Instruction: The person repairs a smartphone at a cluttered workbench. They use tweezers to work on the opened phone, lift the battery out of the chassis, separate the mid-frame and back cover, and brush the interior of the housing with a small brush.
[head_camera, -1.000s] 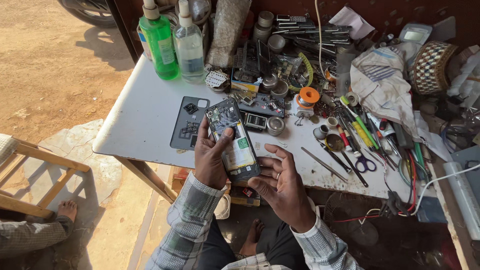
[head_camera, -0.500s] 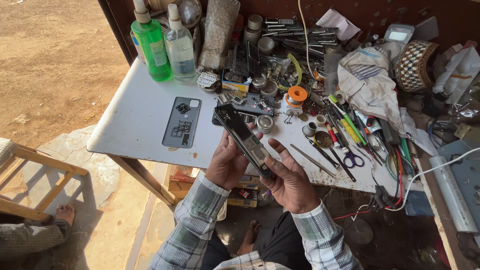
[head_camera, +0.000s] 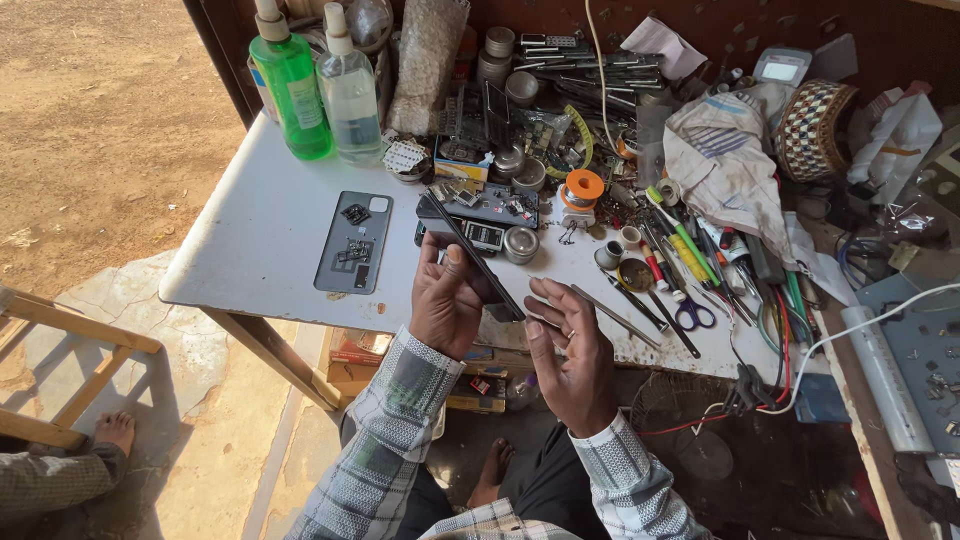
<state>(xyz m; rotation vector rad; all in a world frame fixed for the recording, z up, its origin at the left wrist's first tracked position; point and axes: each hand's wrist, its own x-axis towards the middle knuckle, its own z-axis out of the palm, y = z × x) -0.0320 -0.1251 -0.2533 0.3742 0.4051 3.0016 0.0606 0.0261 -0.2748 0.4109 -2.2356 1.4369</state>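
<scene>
Hands are meeting above the near edge of a cluttered white desk (head_camera: 270, 240). The left hand (head_camera: 447, 305) is gripping a dark smartphone (head_camera: 470, 255), its fingers curled round the lower part of the body and the thumb lying on top; the phone is being held edge-on to the camera, tilted, with its far end pointing up and left over the desk. The right hand (head_camera: 572, 355) is hovering just beside the phone's lower end with fingers spread and loosely open, holding nothing; whether its fingertips are touching the phone cannot be told.

Lying flat on the desk to the left is a grey phone back cover (head_camera: 353, 242), with small dark parts sitting on it. Behind it, at the far left corner, a green spray bottle (head_camera: 290, 85) and a clear spray bottle (head_camera: 347, 88) are standing upright side by side. Beyond the phone, a small round metal tin (head_camera: 521, 243) is resting on the desk, and an orange spool of wire (head_camera: 583, 187) is sitting further back. To the right, pens, screwdrivers and blue-handled scissors (head_camera: 690, 312) are lying in a jumble, near a crumpled cloth bag (head_camera: 725, 160). At the lower left, another person's bare foot (head_camera: 113, 432) is resting on the ground beside a wooden frame (head_camera: 60, 330).
</scene>
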